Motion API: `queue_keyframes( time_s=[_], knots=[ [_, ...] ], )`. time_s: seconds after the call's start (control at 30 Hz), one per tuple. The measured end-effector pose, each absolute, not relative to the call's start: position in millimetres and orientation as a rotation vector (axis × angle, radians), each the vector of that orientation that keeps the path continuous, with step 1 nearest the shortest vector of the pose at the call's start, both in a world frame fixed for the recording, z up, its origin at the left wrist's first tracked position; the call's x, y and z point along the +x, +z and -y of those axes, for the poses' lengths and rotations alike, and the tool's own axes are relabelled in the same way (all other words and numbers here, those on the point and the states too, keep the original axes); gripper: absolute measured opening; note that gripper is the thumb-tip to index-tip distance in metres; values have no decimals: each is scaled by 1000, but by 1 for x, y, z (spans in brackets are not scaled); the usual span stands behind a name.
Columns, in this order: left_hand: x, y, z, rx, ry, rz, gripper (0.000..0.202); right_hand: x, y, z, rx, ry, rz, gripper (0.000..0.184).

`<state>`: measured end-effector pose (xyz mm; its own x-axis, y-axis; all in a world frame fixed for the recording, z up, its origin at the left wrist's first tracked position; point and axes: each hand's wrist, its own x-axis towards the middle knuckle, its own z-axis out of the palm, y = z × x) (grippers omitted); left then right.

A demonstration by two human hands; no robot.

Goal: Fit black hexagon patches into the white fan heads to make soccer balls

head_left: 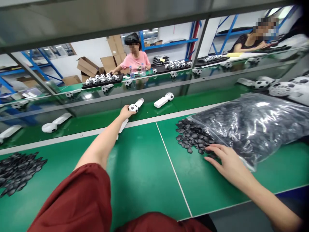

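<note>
My left hand (126,113) reaches out over the belt, its fingers closed round a white and black soccer-ball piece (133,108) with a flat white handle (139,102). Partly hidden behind my left forearm, another white handle piece (123,125) lies at the table edge. On the right, my right hand (224,159) is low over the table, fingers apart, fingertips at the near edge of a pile of small black patches (193,135). Whether a fingertip touches one of them I cannot tell. Beside that pile lies a clear plastic bag (260,125) full of the same black patches.
A second heap of black patches (18,170) lies at left. The green belt (101,117) carries more ball pieces, including one (169,96) ahead and one (49,127) at left. Metal posts and a low overhead beam (108,19) frame the bench. Two people (136,59) sit across.
</note>
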<state>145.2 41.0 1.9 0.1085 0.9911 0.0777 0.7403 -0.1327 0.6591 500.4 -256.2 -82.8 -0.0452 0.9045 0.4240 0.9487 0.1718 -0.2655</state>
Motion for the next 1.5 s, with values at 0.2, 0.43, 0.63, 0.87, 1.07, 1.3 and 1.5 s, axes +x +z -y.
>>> queue_keyframes(
  time_s=[0.2,0.43,0.63,0.87,1.07,1.3,1.5],
  knots=[
    [66,12,12,2050,400,-1675,65,510,-88,258,-1780,-77,2009,40],
    [67,-4,113,2064,202,-1771,52,515,-87,245,-1770,-28,2068,35],
    [119,10,171,2376,-49,-1146,69,491,-66,248,-1815,35,2094,25],
    [161,13,156,2933,-348,-472,81,466,-55,262,-1732,443,1883,26],
    [189,0,167,2983,-82,-528,71,449,-47,272,-1535,268,1932,24],
    [215,-16,200,2722,82,-1036,88,417,-36,278,-1437,386,1820,10],
    [209,-22,205,2459,99,-1019,65,388,-37,281,-1234,448,1921,7]
  ],
)
